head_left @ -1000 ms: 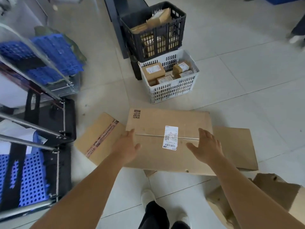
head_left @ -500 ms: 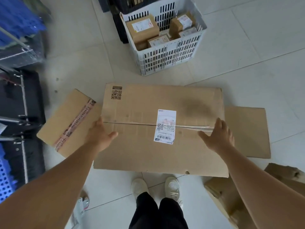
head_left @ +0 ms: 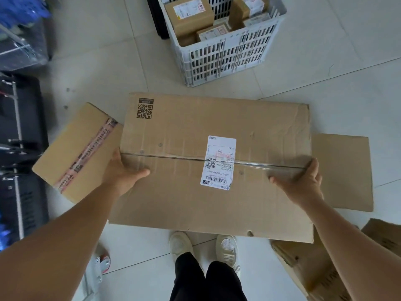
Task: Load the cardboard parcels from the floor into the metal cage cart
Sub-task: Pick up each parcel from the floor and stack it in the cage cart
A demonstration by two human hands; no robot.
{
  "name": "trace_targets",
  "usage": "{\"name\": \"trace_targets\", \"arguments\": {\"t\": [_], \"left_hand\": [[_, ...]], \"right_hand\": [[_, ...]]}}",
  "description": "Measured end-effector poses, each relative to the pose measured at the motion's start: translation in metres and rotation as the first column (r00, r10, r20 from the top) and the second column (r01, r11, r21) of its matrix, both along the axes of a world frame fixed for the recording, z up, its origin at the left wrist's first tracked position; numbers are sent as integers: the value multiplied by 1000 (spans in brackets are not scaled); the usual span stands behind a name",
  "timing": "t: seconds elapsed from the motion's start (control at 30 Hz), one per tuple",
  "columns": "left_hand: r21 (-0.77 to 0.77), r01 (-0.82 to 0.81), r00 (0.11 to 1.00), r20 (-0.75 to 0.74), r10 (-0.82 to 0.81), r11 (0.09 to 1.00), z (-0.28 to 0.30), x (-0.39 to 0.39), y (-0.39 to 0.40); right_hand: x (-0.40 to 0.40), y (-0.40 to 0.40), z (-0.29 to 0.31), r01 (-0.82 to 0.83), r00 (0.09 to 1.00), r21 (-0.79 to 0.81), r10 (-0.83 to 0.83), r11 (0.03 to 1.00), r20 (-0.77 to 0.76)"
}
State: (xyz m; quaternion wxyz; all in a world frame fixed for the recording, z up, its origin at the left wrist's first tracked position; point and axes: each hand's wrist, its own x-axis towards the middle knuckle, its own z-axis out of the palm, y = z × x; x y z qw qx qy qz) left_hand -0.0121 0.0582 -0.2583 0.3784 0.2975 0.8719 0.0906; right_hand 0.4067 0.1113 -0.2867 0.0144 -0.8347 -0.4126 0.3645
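The large flat parcel [head_left: 214,161] lies with its long axis from 9 to 3 o'clock. The left hand [head_left: 122,172] grips its 9 o'clock end and the right hand [head_left: 301,181] its 3 o'clock end, thumbs on top. The cage cart [head_left: 19,127] stands at 9 o'clock, nearer the left hand.

A big parcel [head_left: 212,164] is lying mid-floor [head_left: 325,51], overlapping a taped box [head_left: 76,153] on its left and a flat sheet [head_left: 342,170] on its right. Behind it a crate [head_left: 227,55] is holding small boxes [head_left: 188,16].
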Motion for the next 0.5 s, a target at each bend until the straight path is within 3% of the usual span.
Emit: {"name": "trace_targets", "arguments": {"t": [0.23,0.5], "left_hand": [[93,-41,999,5,41,995,32,7,-7],[198,-168,983,-39,179,966,127,7,-37]], "right_hand": [[6,8,27,-59,997,92,63,994,-45],[-2,27,112,-148,976,224,179,963,-126]]}}
